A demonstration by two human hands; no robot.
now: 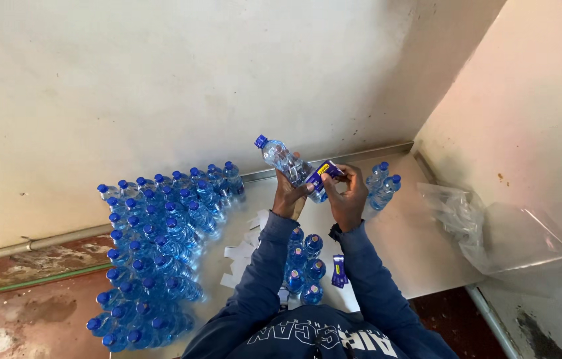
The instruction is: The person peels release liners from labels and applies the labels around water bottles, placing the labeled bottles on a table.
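Above the middle of the bench (421, 246), toward its far edge: both hands raised together.

Left hand (289, 198): fingers curled shut around the lower body of a clear plastic bottle (282, 159), blue screw cap pointing up and toward the left wall; bottle tilted, held off the bench surface.

Right hand (349, 197): fingers closed, pinching a purple-and-yellow label (324, 171) against the bottle's side, fingertips touching the left hand's.

Sleeves: dark blue fabric, both forearms rising from the near edge.

Bench: pale, smooth metal sheet with a raised lip along the far edge and right side.

Left side of bench, far corner down to near edge: large bottle group (154, 252), clear blue-tinted ribbed plastic, blue caps, standing upright and packed touching one another in rows.

Near edge, between the forearms: small bottle cluster (304, 266), same kind, upright, caps up.

Just beside that cluster, on its right: loose label strip (339, 271), purple with yellow, lying flat.

Between the two groups: white paper scraps (244, 252), thin, rectangular, scattered.

Far right corner: bottle pair (383, 185), upright, touching.

Right edge: crumpled clear plastic bag (494, 236), glossy film, contents cannot be told.
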